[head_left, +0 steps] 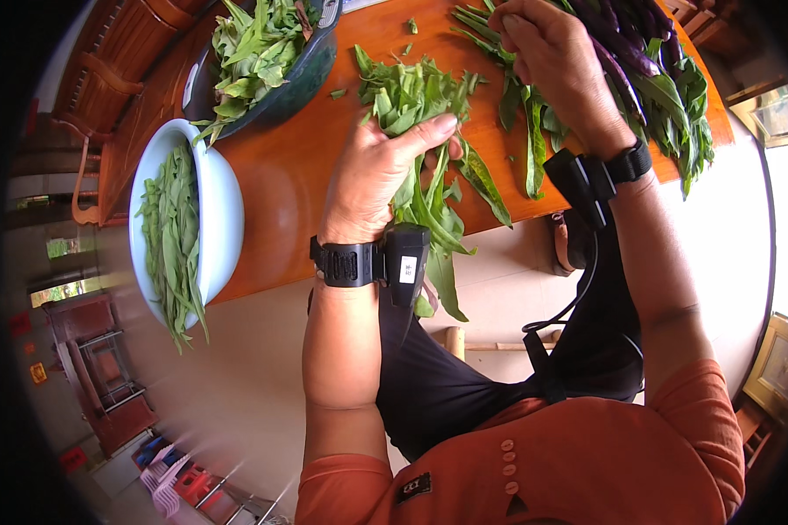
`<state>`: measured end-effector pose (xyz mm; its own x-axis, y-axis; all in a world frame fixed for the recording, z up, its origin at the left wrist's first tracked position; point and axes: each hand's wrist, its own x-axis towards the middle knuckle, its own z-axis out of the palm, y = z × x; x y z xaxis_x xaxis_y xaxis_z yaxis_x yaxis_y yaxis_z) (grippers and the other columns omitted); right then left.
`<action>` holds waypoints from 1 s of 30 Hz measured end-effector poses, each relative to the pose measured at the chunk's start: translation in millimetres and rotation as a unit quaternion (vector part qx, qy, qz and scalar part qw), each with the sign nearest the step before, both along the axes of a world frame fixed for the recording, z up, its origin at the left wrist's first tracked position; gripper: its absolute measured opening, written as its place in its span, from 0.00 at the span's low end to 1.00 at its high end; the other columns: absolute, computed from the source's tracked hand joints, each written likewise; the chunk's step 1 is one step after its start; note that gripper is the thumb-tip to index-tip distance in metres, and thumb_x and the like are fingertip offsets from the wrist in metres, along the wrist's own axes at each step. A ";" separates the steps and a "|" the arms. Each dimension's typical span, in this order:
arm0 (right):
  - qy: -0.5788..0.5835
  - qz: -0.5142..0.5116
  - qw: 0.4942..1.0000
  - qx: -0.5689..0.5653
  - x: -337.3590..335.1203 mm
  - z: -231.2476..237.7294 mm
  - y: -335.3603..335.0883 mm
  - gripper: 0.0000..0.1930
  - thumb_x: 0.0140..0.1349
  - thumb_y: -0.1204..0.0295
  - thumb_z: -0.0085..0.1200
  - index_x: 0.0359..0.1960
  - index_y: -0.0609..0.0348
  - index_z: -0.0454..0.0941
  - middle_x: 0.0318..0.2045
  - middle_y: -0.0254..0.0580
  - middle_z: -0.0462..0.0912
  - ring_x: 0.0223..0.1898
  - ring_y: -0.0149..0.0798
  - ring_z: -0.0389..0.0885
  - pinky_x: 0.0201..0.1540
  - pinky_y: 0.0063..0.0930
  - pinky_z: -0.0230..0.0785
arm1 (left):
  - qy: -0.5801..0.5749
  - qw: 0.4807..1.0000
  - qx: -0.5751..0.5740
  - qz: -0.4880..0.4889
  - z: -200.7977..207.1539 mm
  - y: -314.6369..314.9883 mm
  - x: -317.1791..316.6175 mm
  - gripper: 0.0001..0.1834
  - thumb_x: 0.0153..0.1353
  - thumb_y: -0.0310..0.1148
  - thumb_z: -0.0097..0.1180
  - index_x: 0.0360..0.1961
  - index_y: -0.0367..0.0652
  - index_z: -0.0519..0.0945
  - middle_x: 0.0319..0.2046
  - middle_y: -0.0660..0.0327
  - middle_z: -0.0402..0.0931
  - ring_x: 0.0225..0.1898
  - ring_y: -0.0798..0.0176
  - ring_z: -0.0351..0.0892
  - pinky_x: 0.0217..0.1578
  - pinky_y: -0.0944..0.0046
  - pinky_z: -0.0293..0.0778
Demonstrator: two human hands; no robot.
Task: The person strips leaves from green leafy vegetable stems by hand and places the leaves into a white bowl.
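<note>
My left hand [378, 171] is closed around a bunch of leafy greens [422, 94] above the table's front edge. Cut-looking stems stick out past the fingers, and long leaves hang down below the wrist. To the right and farther off, my right hand [562, 74] is raised with its fingers bent together. Whatever its fingertips may hold cannot be made out. Loose greens [534, 144] lie on the table just beneath and beside that hand. Each wrist wears a black strap with a small black device.
A pale blue basin [223, 223] of long green leaves stands at the table's left edge. Behind it is a dark tub [302, 83] heaped with greens. Long purple eggplants [617, 44] and more leaves [692, 114] cover the right end of the wooden table [280, 197].
</note>
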<state>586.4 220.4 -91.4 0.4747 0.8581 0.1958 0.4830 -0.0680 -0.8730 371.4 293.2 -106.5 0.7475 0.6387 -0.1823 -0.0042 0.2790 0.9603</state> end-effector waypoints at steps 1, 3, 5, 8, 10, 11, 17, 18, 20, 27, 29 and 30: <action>0.033 0.015 0.999 -0.013 -3.9 12.2 -3.1 0.18 0.64 0.80 0.56 0.56 0.68 0.75 0.39 0.40 0.84 0.40 0.28 0.81 0.43 0.22 0.74 | -0.013 1.000 -0.011 0.022 1.0 0.0 0.0 0.10 0.60 0.30 0.67 0.42 0.41 0.81 0.33 0.64 0.83 0.30 0.68 0.84 0.23 0.71 0.73; 0.018 0.083 0.996 0.039 -14.2 20.0 -10.5 0.28 0.63 0.79 0.57 0.66 0.65 0.69 0.42 0.47 0.86 0.43 0.32 0.83 0.45 0.26 0.76 | -0.018 0.999 -0.029 0.043 7.4 0.7 0.7 0.10 0.61 0.31 0.66 0.42 0.41 0.81 0.33 0.63 0.83 0.30 0.67 0.84 0.20 0.71 0.70; -0.049 0.140 0.983 0.110 -19.0 18.8 -10.3 0.28 0.62 0.77 0.59 0.66 0.63 0.71 0.45 0.53 0.86 0.44 0.35 0.85 0.47 0.30 0.77 | -0.046 0.997 -0.019 0.051 3.2 4.5 0.0 0.10 0.63 0.33 0.64 0.42 0.41 0.80 0.32 0.60 0.83 0.26 0.69 0.80 0.18 0.72 0.67; -0.131 0.072 0.983 0.107 -12.3 24.8 -18.4 0.23 0.62 0.76 0.59 0.60 0.63 0.77 0.47 0.52 0.86 0.45 0.38 0.86 0.47 0.31 0.77 | -0.042 0.998 -0.011 0.037 0.7 7.8 -1.5 0.11 0.63 0.35 0.62 0.42 0.40 0.80 0.32 0.57 0.84 0.23 0.71 0.75 0.19 0.72 0.66; -0.184 0.027 0.982 -0.005 12.6 22.1 -17.8 0.14 0.63 0.72 0.59 0.49 0.62 0.81 0.40 0.53 0.84 0.39 0.43 0.84 0.42 0.30 0.75 | -0.054 0.997 -0.021 0.058 5.4 4.7 2.0 0.12 0.64 0.36 0.61 0.42 0.39 0.80 0.36 0.55 0.86 0.23 0.71 0.75 0.20 0.72 0.67; -0.249 0.039 0.967 -0.040 25.6 22.2 -21.4 0.11 0.63 0.69 0.59 0.44 0.62 0.81 0.34 0.51 0.81 0.33 0.45 0.81 0.38 0.30 0.73 | -0.061 0.996 -0.023 0.069 5.6 3.6 4.3 0.12 0.68 0.33 0.55 0.45 0.35 0.79 0.41 0.48 0.85 0.20 0.69 0.73 0.20 0.71 0.70; -0.416 -0.004 0.895 -0.162 17.1 -9.7 -18.7 0.11 0.57 0.64 0.59 0.28 0.60 0.83 0.27 0.51 0.84 0.31 0.56 0.85 0.33 0.45 0.77 | -0.024 0.997 -0.049 0.062 2.2 8.2 0.5 0.13 0.69 0.34 0.55 0.47 0.35 0.79 0.38 0.52 0.85 0.23 0.69 0.75 0.23 0.72 0.72; -0.456 -0.025 0.874 -0.165 14.5 -15.2 -18.5 0.11 0.55 0.64 0.60 0.25 0.60 0.83 0.26 0.51 0.83 0.31 0.58 0.84 0.32 0.46 0.77 | -0.023 0.997 -0.042 0.058 2.2 8.1 1.2 0.13 0.69 0.34 0.56 0.46 0.35 0.79 0.35 0.54 0.85 0.25 0.68 0.77 0.23 0.72 0.72; -0.465 -0.030 0.869 -0.170 22.1 -20.5 -15.8 0.09 0.53 0.66 0.58 0.24 0.60 0.82 0.25 0.52 0.83 0.31 0.58 0.84 0.33 0.47 0.78 | -0.024 0.997 -0.029 0.074 -1.8 7.7 2.0 0.13 0.68 0.36 0.58 0.45 0.35 0.80 0.33 0.56 0.84 0.25 0.68 0.77 0.24 0.72 0.72; -0.016 0.165 0.983 -0.075 3.0 26.8 -23.5 0.08 0.69 0.74 0.53 0.37 0.66 0.83 0.33 0.38 0.86 0.29 0.25 0.81 0.32 0.22 0.76 | 0.004 0.995 -0.006 0.102 -0.6 6.7 4.4 0.15 0.63 0.39 0.66 0.43 0.38 0.82 0.30 0.61 0.83 0.28 0.69 0.81 0.25 0.73 0.72; 0.073 0.252 0.965 -0.010 -4.1 16.1 -17.8 0.08 0.68 0.73 0.56 0.39 0.66 0.84 0.33 0.37 0.87 0.29 0.25 0.82 0.32 0.22 0.77 | -0.006 0.993 -0.037 0.116 -2.9 9.5 4.0 0.13 0.64 0.37 0.65 0.43 0.38 0.83 0.33 0.58 0.86 0.25 0.70 0.82 0.24 0.73 0.74; 0.159 0.331 0.928 0.055 -7.3 9.8 -15.5 0.10 0.66 0.71 0.59 0.42 0.66 0.85 0.34 0.36 0.88 0.29 0.26 0.83 0.31 0.22 0.77 | -0.005 0.992 -0.037 0.117 -4.6 9.5 2.2 0.13 0.64 0.37 0.65 0.43 0.38 0.83 0.33 0.58 0.86 0.25 0.70 0.82 0.24 0.73 0.74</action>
<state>579.1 204.9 -81.6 -0.1009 0.9654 0.2404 0.1028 0.2504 -0.9627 373.6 302.7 -111.1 0.5817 0.7809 -0.2278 -0.0868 0.3381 0.9371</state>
